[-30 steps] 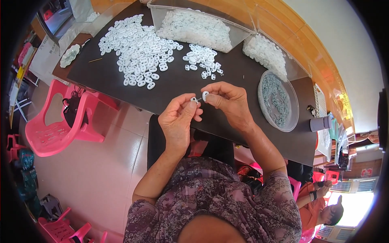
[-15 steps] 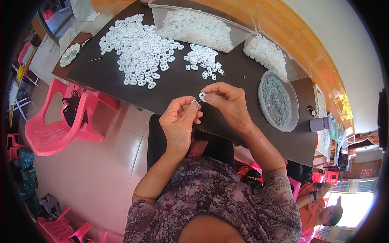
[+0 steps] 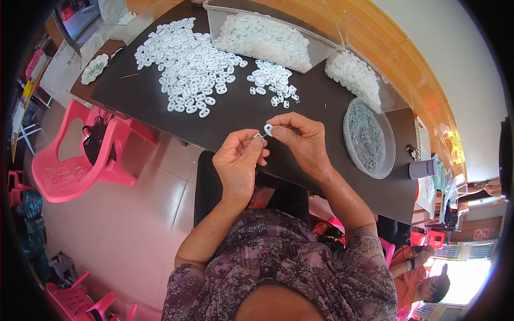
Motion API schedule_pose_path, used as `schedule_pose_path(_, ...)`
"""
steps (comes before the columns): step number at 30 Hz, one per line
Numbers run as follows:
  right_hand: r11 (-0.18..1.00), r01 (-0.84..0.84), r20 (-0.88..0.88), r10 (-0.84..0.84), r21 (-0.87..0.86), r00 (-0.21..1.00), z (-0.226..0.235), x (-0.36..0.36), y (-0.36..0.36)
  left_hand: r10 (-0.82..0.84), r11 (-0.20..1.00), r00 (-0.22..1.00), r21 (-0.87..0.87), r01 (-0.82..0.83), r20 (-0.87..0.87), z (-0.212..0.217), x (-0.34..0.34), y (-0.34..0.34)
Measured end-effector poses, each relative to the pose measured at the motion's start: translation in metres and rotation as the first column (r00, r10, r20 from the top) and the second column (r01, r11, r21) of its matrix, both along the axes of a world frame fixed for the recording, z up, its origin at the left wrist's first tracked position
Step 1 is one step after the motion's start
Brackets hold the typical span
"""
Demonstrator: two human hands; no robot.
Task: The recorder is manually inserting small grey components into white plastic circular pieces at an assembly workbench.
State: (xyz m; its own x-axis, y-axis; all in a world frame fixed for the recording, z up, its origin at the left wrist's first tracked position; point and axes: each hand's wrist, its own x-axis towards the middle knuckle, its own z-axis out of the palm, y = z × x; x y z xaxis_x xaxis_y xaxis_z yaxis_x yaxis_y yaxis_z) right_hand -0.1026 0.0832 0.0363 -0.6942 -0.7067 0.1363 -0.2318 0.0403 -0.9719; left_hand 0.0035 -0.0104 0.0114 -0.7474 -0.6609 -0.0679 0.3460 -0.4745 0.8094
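Observation:
My left hand (image 3: 238, 163) is closed in a pinch on a small white plastic piece (image 3: 258, 136), mostly covered by the fingers. Close beside it, my right hand (image 3: 306, 140) pinches an oval white piece with holes (image 3: 269, 129) between thumb and forefinger. A thin, short link seems to run between the two pieces; its detail is too small to tell. Both hands are held over the near edge of the dark table (image 3: 225, 120). Beyond them lie a small heap of white pieces (image 3: 272, 75) and a larger spread of two-holed white ovals (image 3: 187, 67).
See-through bins of white pieces (image 3: 262, 40) (image 3: 353, 77) line the table's back. At right stand a round basin (image 3: 390, 160) of grey-green small parts and a grey-purple cup (image 3: 423, 168). A pink chair (image 3: 69, 174) is at left. Another person (image 3: 417, 278) sits at lower right.
Both hands keep their pinches and have barely moved; the right-hand piece appears slightly turned. The whole view has shifted a little.

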Motion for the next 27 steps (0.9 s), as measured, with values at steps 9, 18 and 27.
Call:
schedule_pose_path(9,1.0,0.01,0.139,-0.009,-0.01,0.99,0.003,0.0,-0.001,-0.004,1.0,1.0,0.01,0.004,-0.002,0.0,0.0,-0.001)
schedule_pose_path(18,0.998,-0.01,0.108,0.016,-0.055,0.994,0.002,0.009,-0.007,-0.002,1.0,1.0,0.004,0.002,0.001,-0.002,0.0,-0.001)
schedule_pose_path(27,0.999,0.048,-0.328,-0.037,0.025,0.944,-0.007,0.013,-0.005,-0.025,1.0,0.999,-0.002,0.025,-0.031,-0.003,0.0,-0.002)
